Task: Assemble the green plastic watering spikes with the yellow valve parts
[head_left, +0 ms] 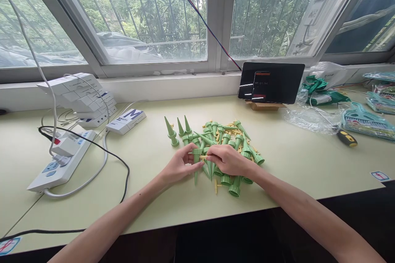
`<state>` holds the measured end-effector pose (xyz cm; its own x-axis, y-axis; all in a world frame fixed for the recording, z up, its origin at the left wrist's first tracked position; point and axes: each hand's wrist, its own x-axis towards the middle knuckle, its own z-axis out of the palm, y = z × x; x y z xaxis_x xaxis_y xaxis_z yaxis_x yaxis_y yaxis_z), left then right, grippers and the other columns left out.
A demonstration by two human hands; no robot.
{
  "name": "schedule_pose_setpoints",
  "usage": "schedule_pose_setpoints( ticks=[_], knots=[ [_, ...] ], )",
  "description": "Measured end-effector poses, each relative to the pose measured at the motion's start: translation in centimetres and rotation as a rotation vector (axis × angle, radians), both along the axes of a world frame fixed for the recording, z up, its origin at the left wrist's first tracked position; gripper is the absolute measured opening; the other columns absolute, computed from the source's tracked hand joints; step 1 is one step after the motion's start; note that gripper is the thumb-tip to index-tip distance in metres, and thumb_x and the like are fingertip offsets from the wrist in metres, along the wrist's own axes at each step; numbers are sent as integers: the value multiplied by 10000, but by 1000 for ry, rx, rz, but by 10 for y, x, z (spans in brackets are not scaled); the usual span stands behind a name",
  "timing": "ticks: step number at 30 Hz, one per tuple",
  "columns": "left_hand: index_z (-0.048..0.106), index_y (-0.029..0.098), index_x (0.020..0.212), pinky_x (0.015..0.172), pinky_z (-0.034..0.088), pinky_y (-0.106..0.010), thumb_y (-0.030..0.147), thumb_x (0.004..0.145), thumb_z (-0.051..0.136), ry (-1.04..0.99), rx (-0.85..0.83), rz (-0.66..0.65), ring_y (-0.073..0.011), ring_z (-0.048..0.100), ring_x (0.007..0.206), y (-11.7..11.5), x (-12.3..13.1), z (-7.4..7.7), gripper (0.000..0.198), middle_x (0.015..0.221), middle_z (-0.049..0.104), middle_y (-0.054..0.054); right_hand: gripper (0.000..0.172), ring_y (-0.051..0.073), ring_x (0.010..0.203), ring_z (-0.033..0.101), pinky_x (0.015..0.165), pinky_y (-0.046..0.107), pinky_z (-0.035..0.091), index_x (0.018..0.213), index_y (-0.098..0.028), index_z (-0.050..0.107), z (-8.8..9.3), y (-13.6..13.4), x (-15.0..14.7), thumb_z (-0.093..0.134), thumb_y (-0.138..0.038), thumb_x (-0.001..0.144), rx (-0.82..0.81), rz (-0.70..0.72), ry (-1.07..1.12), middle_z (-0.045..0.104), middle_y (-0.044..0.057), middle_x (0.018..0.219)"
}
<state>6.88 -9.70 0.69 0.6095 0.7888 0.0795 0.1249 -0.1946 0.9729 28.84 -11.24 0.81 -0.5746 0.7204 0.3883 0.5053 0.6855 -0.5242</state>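
My left hand is closed around a green plastic spike, its pointed end facing down. Between the fingertips of my right hand is a small yellow peg, touching the side of the spike near its wide collar. Beneath and around my right hand lies a heap of green spikes with loose yellow pegs among them. Three green spikes stand upright, points up, behind my left hand. My fingers partly hide the held spike and peg.
On the left sit a power strip with cables, stacked white boxes and a single white box. A tablet leans at the back. To the right are a screwdriver, clear plastic wrap and packaged brushes.
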Motion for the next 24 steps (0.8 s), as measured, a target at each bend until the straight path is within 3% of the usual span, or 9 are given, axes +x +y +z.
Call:
schedule_pose_setpoints(
  ticks=[14,24],
  knots=[
    [474,194,1045,537,371,-216,349,821,682,122,134,50,-87,419,568,-1,-3,-3,343,641,405,76,241,136,587,472,571,259,351,778,-180,534,-1,0,0,437,-229,992,-7,-2,-24,582,22,707],
    [486,201,1066,543,403,-224,373,846,666,145,201,81,-96,467,555,1,-3,-6,332,619,439,76,224,125,594,456,586,248,351,775,-172,540,1,0,0,460,-210,981,-21,-11,45,564,12,696]
  ],
)
